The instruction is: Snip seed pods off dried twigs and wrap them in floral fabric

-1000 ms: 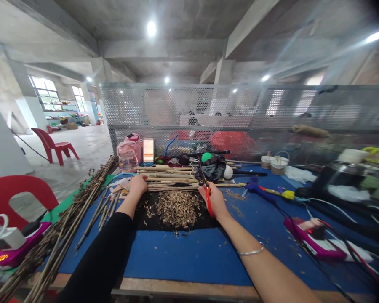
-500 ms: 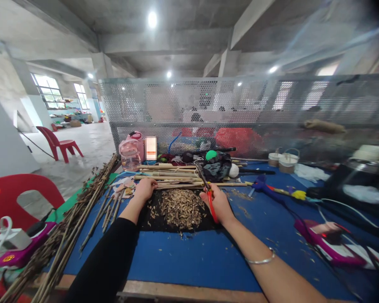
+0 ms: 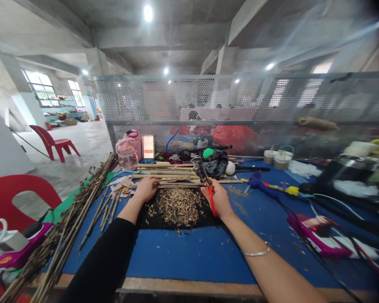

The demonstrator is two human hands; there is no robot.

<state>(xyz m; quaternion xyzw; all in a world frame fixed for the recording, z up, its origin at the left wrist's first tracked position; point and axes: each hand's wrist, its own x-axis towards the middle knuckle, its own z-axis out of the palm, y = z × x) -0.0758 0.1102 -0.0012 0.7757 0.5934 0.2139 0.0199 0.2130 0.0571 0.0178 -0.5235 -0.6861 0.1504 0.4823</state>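
My right hand point(image 3: 219, 198) is closed on red-handled scissors point(image 3: 211, 198), their dark blades pointing up and away. My left hand point(image 3: 147, 189) is closed, fingers pinched at thin dry sticks point(image 3: 180, 184) that run across toward the scissors. How many sticks the fingers grip is hard to see. Below and between both hands, a heap of short brown cut pieces point(image 3: 180, 206) lies on a black cloth point(image 3: 150, 221). Just beyond the hands, thicker pale sticks point(image 3: 167, 172) lie side by side.
Dry leafy stalks point(image 3: 68, 219) line the left edge of the blue tabletop point(image 3: 183, 256). Short stick lengths point(image 3: 105, 210) lie beside them. A pink jug point(image 3: 128, 151), a bundle with a green ball point(image 3: 208, 154) and small buckets point(image 3: 282, 160) stand behind. A purple power strip point(image 3: 322, 240) sits right.
The view has shifted slightly. The sticks between my hands show more distinctly, and my left hand sits slightly closer to the heap. My right hand still holds the scissors.
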